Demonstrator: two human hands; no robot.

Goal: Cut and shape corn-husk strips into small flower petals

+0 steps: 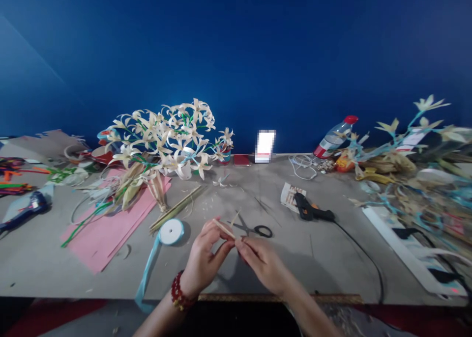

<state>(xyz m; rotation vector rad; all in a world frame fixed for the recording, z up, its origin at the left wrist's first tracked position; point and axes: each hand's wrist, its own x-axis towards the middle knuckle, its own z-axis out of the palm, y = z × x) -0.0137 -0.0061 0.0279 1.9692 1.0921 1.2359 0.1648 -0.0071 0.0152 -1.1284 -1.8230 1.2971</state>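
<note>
Both my hands meet above the near middle of the table. A thin cream strip point(223, 228), like a piece of dried husk, runs between them, with a narrow end sticking up. My left hand point(208, 251), with a red bead bracelet on the wrist, pinches the strip between thumb and fingers. Fingertips of my right hand point(260, 259) close on the strip's near end. Just beyond them lie black-handled scissors point(263, 231), their blades partly behind the strip. Left of my hands sits a roll of light blue ribbon point(171, 232), its loose tail hanging over the table edge.
Cream flowers on green stems point(177, 135) stand at the back left, near pink paper point(99, 248). A glue gun point(311, 210) with a trailing cable lies right, beside a white power strip point(409, 251). A bottle point(334, 138) and a bright phone point(264, 146) stand by the blue wall.
</note>
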